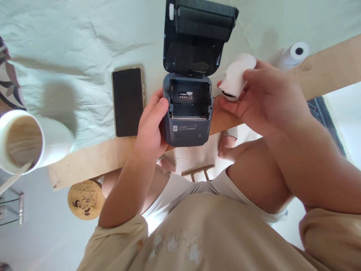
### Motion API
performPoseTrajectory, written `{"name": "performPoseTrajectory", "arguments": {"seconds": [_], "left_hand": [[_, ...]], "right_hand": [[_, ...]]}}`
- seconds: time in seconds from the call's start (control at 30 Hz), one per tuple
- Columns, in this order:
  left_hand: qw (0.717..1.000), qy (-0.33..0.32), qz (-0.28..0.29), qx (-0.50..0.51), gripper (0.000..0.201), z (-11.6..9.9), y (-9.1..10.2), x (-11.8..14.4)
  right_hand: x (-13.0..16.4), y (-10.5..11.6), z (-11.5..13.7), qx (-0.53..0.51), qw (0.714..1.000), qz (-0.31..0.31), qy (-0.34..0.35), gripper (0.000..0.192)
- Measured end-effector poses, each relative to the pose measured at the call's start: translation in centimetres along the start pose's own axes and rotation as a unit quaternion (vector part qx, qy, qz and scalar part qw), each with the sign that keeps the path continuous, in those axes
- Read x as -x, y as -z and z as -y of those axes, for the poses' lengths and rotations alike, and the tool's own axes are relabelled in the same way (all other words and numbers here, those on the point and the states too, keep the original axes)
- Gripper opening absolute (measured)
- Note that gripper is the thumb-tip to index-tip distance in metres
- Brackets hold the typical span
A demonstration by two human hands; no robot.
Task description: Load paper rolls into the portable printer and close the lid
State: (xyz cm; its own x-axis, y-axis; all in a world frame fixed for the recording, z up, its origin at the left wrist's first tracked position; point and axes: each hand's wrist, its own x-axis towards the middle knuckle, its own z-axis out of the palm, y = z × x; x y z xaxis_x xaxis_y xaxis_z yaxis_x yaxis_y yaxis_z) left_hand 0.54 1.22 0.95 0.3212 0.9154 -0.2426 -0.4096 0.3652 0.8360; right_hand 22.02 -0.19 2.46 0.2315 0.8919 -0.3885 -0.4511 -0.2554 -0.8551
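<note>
Two hands work well apart: the left hand point(152, 128) is clamped on the side of a dark portable printer point(191, 132), thumb near the rim, while the right hand point(267, 94) pinches a white paper roll point(237, 77) between thumb and fingers just beside it. The printer is over the front edge of a cloth-covered surface point(93, 162), its lid point(194, 41) thrown back and its bay point(191, 99) facing up; whether any of its weight rests on the wood cannot be told. By its look, the printer is a rigid, fairly light plastic case, smooth enough to slip, best gripped low on both sides, with the swung-back lid and its hinge likely the weaker parts. The roll, tilted and slightly blurred, should be light and dry, firm when wound but easily creased at its loose outer layer; a gentle hold around its curved side would suit it better than a squeeze on the ends. A phone point(128, 103) lies near the left hand, a cup of brown drink point(56, 133) stands farther left, and a second roll point(293, 54) sits beyond the right hand.
</note>
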Motion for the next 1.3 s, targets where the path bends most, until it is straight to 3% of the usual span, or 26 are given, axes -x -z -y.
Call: {"name": "performPoseTrajectory", "arguments": {"seconds": [0.1, 0.2, 0.23, 0.3, 0.37, 0.47, 0.6, 0.67, 0.8, 1.0, 1.2, 1.3], "left_hand": [[1.000, -0.003, 0.005, -0.005, 0.024, 0.0, -0.1, 0.0], [1.000, -0.011, 0.004, -0.009, 0.023, 0.1, 0.0, 0.0], [1.000, -0.012, 0.003, -0.006, 0.022, 0.1, 0.1, 0.0], [1.000, -0.015, 0.004, 0.001, 0.021, 0.2, 0.2, 0.0], [1.000, -0.025, 0.009, 0.007, 0.021, 0.2, 0.3, 0.0], [0.999, -0.047, 0.021, 0.008, 0.021, 0.4, 0.5, -0.1], [0.998, -0.056, 0.020, 0.012, 0.025, 0.4, 0.8, 0.0], [0.998, -0.052, 0.023, 0.014, 0.024, 0.3, 0.8, 0.1], [0.999, -0.033, 0.006, 0.011, 0.024, 0.2, 0.5, 0.5], [1.000, -0.027, -0.016, 0.002, 0.022, 0.3, 0.2, 0.5], [0.999, -0.033, -0.014, 0.020, 0.023, 0.2, -0.1, 0.7], [1.000, -0.026, -0.003, 0.012, 0.024, 0.1, 0.0, 0.7]], "right_hand": [[0.1, -0.1, 0.0, 0.034, 0.999, 0.009, 0.021, 0.037], [1.3, -0.4, 0.1, 0.153, 0.971, 0.023, 0.180, 0.039], [1.9, -0.7, 0.2, 0.215, 0.943, 0.031, 0.253, 0.044], [2.8, -1.3, 0.1, 0.336, 0.858, 0.052, 0.385, 0.052], [3.2, -2.1, -0.2, 0.411, 0.777, 0.080, 0.470, 0.052], [2.9, -3.1, -0.8, 0.468, 0.722, 0.080, 0.503, 0.050], [2.2, -4.1, -1.4, 0.563, 0.621, 0.029, 0.544, 0.057], [2.2, -4.3, -1.4, 0.585, 0.608, 0.025, 0.536, 0.054], [2.2, -4.3, -1.3, 0.602, 0.611, 0.021, 0.514, 0.038], [2.2, -3.9, -1.5, 0.580, 0.584, 0.005, 0.568, 0.032], [2.1, -3.7, -1.2, 0.581, 0.588, 0.080, 0.557, 0.028], [2.0, -3.4, -1.0, 0.588, 0.589, 0.081, 0.549, 0.034]]}}
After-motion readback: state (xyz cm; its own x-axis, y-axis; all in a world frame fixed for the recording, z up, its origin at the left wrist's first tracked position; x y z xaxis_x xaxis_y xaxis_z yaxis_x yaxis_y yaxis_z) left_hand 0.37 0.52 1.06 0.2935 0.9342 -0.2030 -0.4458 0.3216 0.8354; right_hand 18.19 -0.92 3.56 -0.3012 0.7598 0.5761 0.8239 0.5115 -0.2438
